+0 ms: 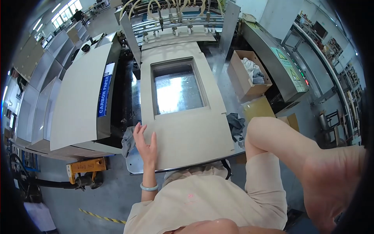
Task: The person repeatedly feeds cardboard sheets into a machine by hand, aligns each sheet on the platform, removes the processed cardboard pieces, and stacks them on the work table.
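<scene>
Hovering by one windowed board (187, 140), one unclenched left grip (145, 146); right grip (331, 183), state unclear

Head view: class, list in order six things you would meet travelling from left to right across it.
Blue rectangular CARBON PAPER label, grey crumpled cloth, spread bare left hand, rectangular opening in the flat beige board, dark-grey crumpled cloth, bent bare right arm.
</scene>
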Available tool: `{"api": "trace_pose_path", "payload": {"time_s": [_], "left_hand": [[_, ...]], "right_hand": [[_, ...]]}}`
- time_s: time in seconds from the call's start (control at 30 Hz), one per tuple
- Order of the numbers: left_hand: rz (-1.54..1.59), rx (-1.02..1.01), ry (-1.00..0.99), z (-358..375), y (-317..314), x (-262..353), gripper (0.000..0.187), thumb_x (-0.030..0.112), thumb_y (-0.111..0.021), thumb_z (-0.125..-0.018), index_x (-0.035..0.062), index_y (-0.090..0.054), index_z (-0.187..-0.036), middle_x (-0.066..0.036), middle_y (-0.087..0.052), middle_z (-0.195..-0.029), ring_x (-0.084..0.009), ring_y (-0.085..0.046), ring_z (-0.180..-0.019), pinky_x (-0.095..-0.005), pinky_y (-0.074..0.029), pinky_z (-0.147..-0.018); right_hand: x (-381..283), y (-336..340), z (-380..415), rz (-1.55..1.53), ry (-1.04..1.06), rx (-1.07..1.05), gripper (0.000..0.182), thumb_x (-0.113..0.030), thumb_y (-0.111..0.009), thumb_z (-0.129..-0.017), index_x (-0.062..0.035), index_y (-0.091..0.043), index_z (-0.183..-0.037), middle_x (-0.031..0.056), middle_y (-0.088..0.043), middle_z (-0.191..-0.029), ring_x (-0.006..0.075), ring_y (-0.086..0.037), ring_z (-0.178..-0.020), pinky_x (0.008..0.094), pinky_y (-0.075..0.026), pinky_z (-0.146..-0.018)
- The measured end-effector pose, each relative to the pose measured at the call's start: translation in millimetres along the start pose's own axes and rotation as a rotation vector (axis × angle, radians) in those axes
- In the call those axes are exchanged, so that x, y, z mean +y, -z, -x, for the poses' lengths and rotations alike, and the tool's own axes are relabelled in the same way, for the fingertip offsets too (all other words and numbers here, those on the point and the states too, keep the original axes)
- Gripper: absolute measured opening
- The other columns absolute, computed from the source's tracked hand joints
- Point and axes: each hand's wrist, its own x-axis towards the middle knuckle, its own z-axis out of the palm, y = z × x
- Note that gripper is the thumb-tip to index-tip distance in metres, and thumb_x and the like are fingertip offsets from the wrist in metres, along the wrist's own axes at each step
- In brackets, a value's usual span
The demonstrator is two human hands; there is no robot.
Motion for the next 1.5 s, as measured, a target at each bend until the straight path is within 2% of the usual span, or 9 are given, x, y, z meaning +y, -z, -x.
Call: {"api": "trace_pose_path", "payload": {"time_s": [0.07,0.13,0.2,0.37,0.73,0.87,1.17,1.37,1.5], "left_hand": [[-0.019,-0.003,-0.003,-1.0,4.3,-2.7,0.038,0.004,-0.063,-0.083,0.0032,-0.055,-0.120,-0.015,-0.046,-0.135,-0.0307,-0.046,-0.123,-0.0384,-0.037,-0.104],[-0.019,-0.015,0.006,3.3,0.1,-0.2,0.037,0.004,-0.063,-0.083,0.0031,-0.055,-0.119,-0.015,-0.046,-0.135,-0.0304,-0.046,-0.123,-0.0381,-0.037,-0.103],[0.002,-0.032,0.016,1.0,-3.6,2.3,0.036,0.003,-0.063,-0.083,0.0031,-0.055,-0.118,-0.015,-0.047,-0.135,-0.0303,-0.046,-0.123,-0.0380,-0.037,-0.103],[-0.008,-0.024,0.068,6.9,7.7,-2.6,0.035,0.003,-0.062,-0.083,0.0033,-0.057,-0.117,-0.014,-0.048,-0.134,-0.0300,-0.047,-0.122,-0.0375,-0.038,-0.103],[-0.002,-0.004,0.063,-3.5,5.3,-5.8,0.032,0.004,-0.061,-0.083,0.0037,-0.059,-0.115,-0.013,-0.049,-0.133,-0.0296,-0.048,-0.121,-0.0372,-0.037,-0.103],[-0.008,-0.023,0.064,5.3,7.0,-8.8,0.032,0.004,-0.061,-0.083,0.0035,-0.059,-0.115,-0.014,-0.049,-0.133,-0.0296,-0.047,-0.121,-0.0375,-0.037,-0.102],[-0.034,-0.027,0.086,7.0,4.5,-11.6,0.031,0.008,-0.061,-0.086,0.0040,-0.059,-0.117,-0.013,-0.048,-0.135,-0.0292,-0.045,-0.125,-0.0385,-0.038,-0.104],[-0.019,-0.085,0.082,6.1,2.4,-7.7,0.031,0.008,-0.062,-0.086,0.0038,-0.058,-0.117,-0.014,-0.048,-0.134,-0.0293,-0.045,-0.124,-0.0386,-0.038,-0.104],[-0.013,-0.023,0.095,2.5,-0.9,-4.2,0.032,0.006,-0.062,-0.084,0.0034,-0.058,-0.116,-0.014,-0.049,-0.132,-0.0301,-0.046,-0.123,-0.0380,-0.037,-0.103]], "right_hand": [[-11.3,-4.1,-1.1,-0.007,0.000,-0.008,0.079,-0.033,-0.062,-0.081,-0.0121,-0.023,-0.147,0.0136,-0.014,-0.149,0.0158,-0.053,-0.093,0.0258,-0.050,-0.073],[31.4,-31.9,-22.9,-0.005,-0.019,-0.024,0.078,-0.031,-0.061,-0.081,-0.0120,-0.024,-0.147,0.0128,-0.016,-0.149,0.0152,-0.053,-0.092,0.0257,-0.050,-0.073],[16.0,-46.4,-23.7,0.000,-0.023,-0.026,0.076,-0.029,-0.061,-0.082,-0.0119,-0.025,-0.146,0.0119,-0.017,-0.148,0.0147,-0.052,-0.090,0.0255,-0.050,-0.073],[4.3,-52.5,-24.1,-0.069,-0.004,-0.022,0.073,-0.023,-0.061,-0.082,-0.0117,-0.027,-0.145,0.0097,-0.022,-0.147,0.0133,-0.052,-0.087,0.0251,-0.049,-0.073],[46.1,-60.8,-43.4,-0.192,0.077,-0.002,0.067,-0.010,-0.060,-0.082,-0.0111,-0.033,-0.143,0.0049,-0.032,-0.144,0.0103,-0.051,-0.079,0.0242,-0.049,-0.073],[20.1,-72.1,-38.5,-0.204,0.095,0.039,0.066,-0.006,-0.060,-0.082,-0.0109,-0.034,-0.142,0.0032,-0.035,-0.142,0.0092,-0.051,-0.076,0.0239,-0.048,-0.073],[70.8,-103.5,-59.8,-0.378,0.137,0.036,0.064,0.004,-0.059,-0.082,-0.0105,-0.038,-0.141,-0.0003,-0.042,-0.140,0.0070,-0.050,-0.071,0.0232,-0.048,-0.073],[56.0,-112.8,-48.6,-0.110,0.268,0.125,0.063,0.001,-0.057,-0.084,-0.0096,-0.036,-0.143,0.0028,-0.038,-0.145,0.0126,-0.047,-0.096,0.0253,-0.050,-0.076],[59.5,-111.6,-48.9,-0.024,0.343,0.126,0.063,-0.001,-0.056,-0.086,-0.0091,-0.034,-0.144,0.0049,-0.035,-0.148,0.0164,-0.045,-0.114,0.0266,-0.052,-0.078]]}}
